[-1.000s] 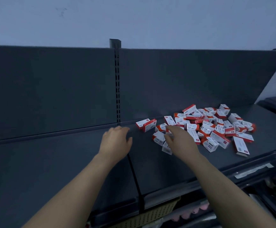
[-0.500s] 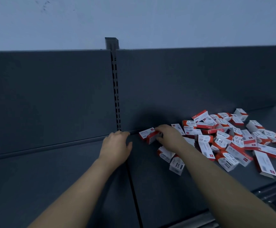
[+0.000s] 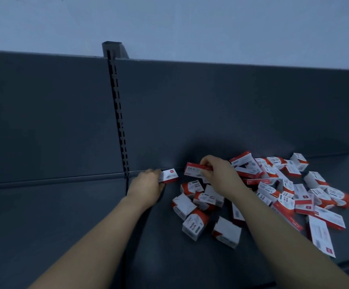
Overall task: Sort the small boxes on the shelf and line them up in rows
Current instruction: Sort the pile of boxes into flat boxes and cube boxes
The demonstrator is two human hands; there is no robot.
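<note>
Head view: one small box is gripped by the left hand, a second box pinched by the right hand; both are best set squarely against the back panel

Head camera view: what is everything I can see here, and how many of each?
Loose boxes: many, too jumbled to count, red and white, heaped on the shelf's right part.
Short box: one, white and red, at the shelf's back edge near the upright.
Long box: one, red and white, just right of the short box.
Shelf: one, dark grey, below.
Back panels: two, dark grey, behind the shelf.
Slotted upright: one, black, between the panels.
Wall: pale, above.
Left hand: bare, grips the short box.
Right hand: bare, pinches the long box.
</note>
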